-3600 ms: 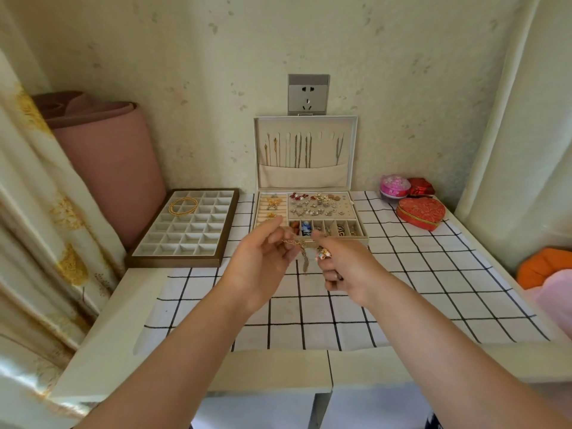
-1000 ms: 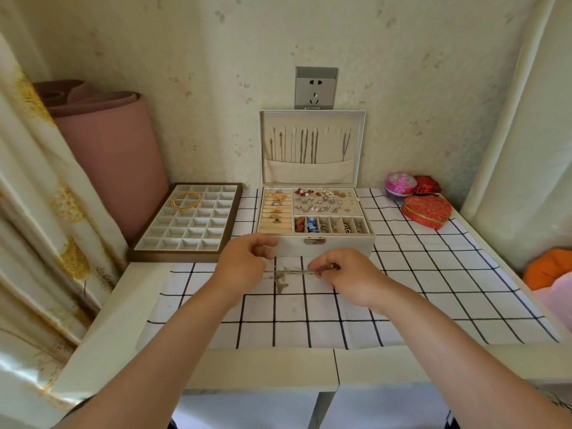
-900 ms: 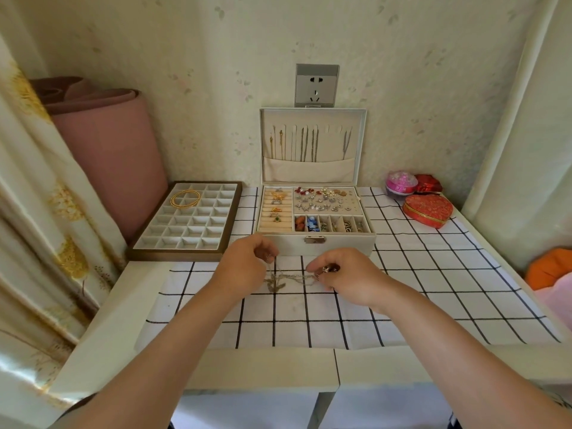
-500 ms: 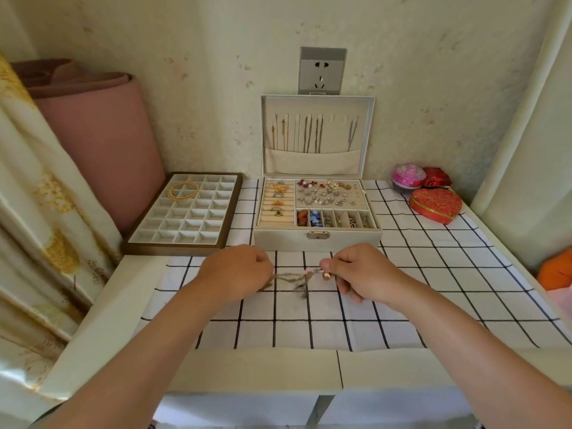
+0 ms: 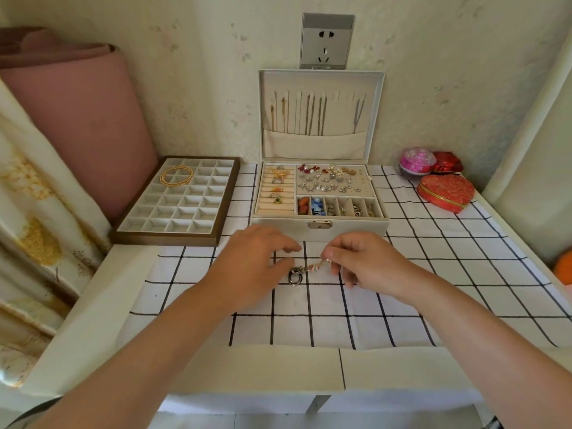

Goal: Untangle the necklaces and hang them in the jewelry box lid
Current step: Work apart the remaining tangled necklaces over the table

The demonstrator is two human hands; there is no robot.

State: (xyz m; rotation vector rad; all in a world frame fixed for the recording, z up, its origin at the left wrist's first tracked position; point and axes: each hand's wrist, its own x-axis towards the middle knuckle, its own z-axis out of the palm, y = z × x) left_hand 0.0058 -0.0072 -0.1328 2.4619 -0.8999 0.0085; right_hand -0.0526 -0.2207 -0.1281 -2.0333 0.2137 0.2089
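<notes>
1. Right hand (image 5: 368,264): thumb and forefinger pinch one end of the necklace (image 5: 309,269).
2. Left hand (image 5: 253,264): fingers loosely curved, thumb tip beside the necklace's ringed end; cannot tell if it grips.
3. Necklace strung between the hands, over the checked cloth (image 5: 402,329).
4. Jewelry box (image 5: 349,226) just beyond both hands; lid (image 5: 315,144) upright, chains hanging inside.

The jewelry box (image 5: 278,226) stands at the back middle of the counter (image 5: 102,305), its lid (image 5: 314,147) upright against the wall. Left of it lies a divided tray (image 5: 167,238), to its right a heart-shaped box (image 5: 445,191). Before it, on the cloth (image 5: 433,274), the necklace (image 5: 305,270) lies between left grip (image 5: 250,267) and right grip (image 5: 365,264).
</notes>
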